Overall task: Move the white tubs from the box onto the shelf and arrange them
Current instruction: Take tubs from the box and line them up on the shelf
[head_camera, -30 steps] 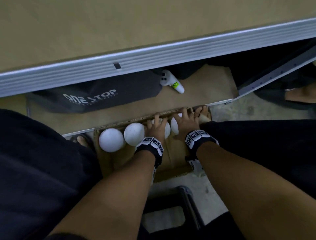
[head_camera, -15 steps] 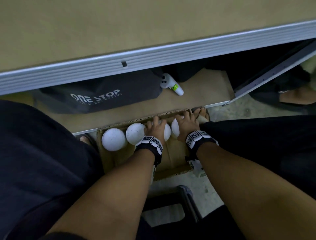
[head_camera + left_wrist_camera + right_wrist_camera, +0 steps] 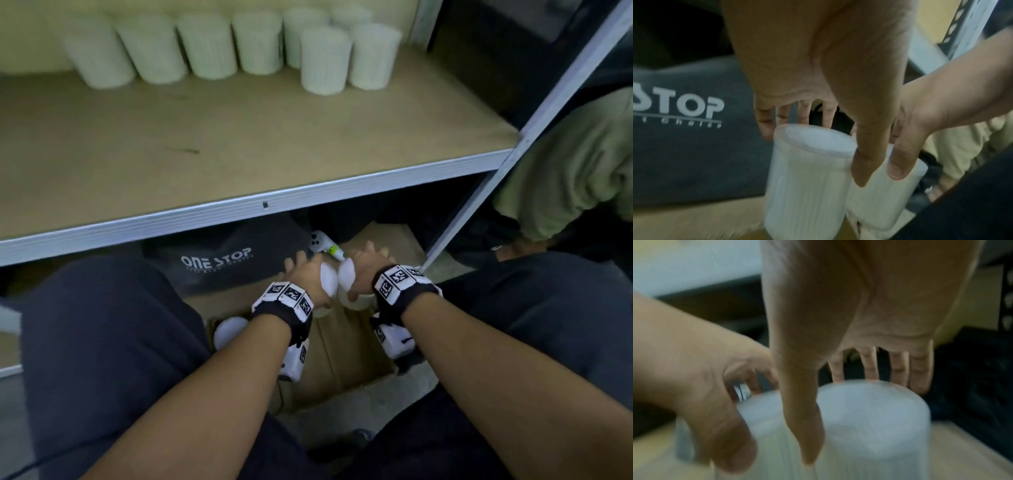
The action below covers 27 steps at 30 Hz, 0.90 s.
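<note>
Both hands loaded, one white tub each, held just above the cardboard box (image 3: 346,363), below the shelf (image 3: 239,137) front edge.

Left hand (image 3: 306,274): fingers down the far side, thumb on the near side, clamping the left tub (image 3: 807,178) across its closed top end. Right hand (image 3: 363,270): same wrap on the right tub (image 3: 869,426). The two tubs ride side by side, touching or nearly so; blur hides which.

One more tub (image 3: 227,330) sits in the box's left corner, half hidden behind the left wrist.

Shelf state: row of tubs (image 3: 205,48) standing along the back edge, and a small cluster (image 3: 342,58) near the back right corner. Front half of the board is bare.

Judgement on the lift:
- Raise both tubs clear of the metal front lip (image 3: 239,209) before moving forward. Catching a base on it is the main risk.
- Keep them upright; the grip is only at the top, so a swing could loosen it.
- Land next to the cluster without bumping the standing tubs.
- Set each base flat before letting go.
</note>
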Tool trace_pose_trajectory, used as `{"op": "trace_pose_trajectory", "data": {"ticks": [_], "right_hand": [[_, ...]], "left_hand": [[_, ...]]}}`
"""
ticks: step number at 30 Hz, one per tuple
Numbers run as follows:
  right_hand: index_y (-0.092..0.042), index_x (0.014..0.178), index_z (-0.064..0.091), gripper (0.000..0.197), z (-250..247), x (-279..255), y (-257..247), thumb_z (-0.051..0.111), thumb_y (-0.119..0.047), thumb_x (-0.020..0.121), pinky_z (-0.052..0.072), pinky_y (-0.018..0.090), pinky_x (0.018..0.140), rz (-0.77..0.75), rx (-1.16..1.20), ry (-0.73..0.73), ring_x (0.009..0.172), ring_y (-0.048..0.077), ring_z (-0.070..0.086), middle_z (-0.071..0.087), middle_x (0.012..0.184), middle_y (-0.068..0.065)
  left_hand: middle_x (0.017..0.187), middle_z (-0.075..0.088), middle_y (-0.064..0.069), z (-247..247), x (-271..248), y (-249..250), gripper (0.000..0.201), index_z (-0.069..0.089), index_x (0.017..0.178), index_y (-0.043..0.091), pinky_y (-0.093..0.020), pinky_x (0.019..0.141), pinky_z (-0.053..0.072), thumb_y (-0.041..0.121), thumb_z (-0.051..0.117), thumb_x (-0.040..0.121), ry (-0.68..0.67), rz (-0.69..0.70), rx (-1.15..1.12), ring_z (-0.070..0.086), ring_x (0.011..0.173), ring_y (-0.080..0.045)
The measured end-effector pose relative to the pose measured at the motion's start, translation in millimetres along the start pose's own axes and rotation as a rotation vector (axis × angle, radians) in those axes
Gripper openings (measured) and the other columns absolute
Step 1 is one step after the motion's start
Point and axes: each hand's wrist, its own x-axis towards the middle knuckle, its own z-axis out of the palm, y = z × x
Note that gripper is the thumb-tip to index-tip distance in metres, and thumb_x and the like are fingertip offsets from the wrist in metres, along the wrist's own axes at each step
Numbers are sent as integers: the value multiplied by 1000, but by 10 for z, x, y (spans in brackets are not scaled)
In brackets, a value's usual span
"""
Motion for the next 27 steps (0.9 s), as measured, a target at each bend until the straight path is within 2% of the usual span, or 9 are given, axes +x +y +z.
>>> {"op": "trace_pose_trajectory", "data": {"ticks": [2,7,12,16,20,24,27], "right_hand": [[-24,137,37,92,-216,-164,-23,83,-40,59,42,51,100,-22,-11,38,128,41,38,37,139,12],[-28,137,39,87,-666,-607,-30,82,-38,63,44,49,90,-51,-11,128,125,39,34,34,134,10],[-30,133,40,85,-921,-968,-81,82,-40,60,47,47,91,-90,29,192,119,36,34,35,125,7],[-35,135,39,91,-1130,-1206,-114,83,-41,55,46,46,94,-124,86,273,121,36,34,38,128,5],[-34,136,41,94,-1413,-1412,-127,83,-39,52,44,40,98,-189,143,381,123,33,39,44,128,5],[-32,137,42,90,-1662,-1526,-185,83,-36,56,43,38,98,-233,238,475,126,30,40,49,132,5],[-31,133,43,85,-1763,-1522,-271,83,-34,58,41,37,92,-259,307,546,122,30,37,51,127,4]], "left_hand": [[129,34,-6,-200,-135,62,87,38,131,29,-48,97,39,41,80,56,35,15,-13,34,122,-35],[126,37,-4,-667,-497,162,87,37,134,32,-46,94,38,44,78,58,104,80,-41,35,120,-32],[125,42,-3,-1070,-863,182,82,40,133,33,-45,93,41,42,78,60,166,137,-58,35,122,-30],[125,48,-3,-1344,-1089,197,80,46,130,32,-45,98,44,43,77,58,256,155,-86,39,123,-29],[124,52,-1,-1626,-1259,249,78,50,126,32,-38,99,43,48,73,54,355,189,-111,45,119,-26],[131,53,0,-1899,-1375,254,69,52,128,28,-31,100,37,40,77,65,462,195,-146,44,123,-22],[133,51,2,-2037,-1400,226,67,53,128,26,-30,102,34,39,76,67,525,188,-168,44,123,-20]]}}
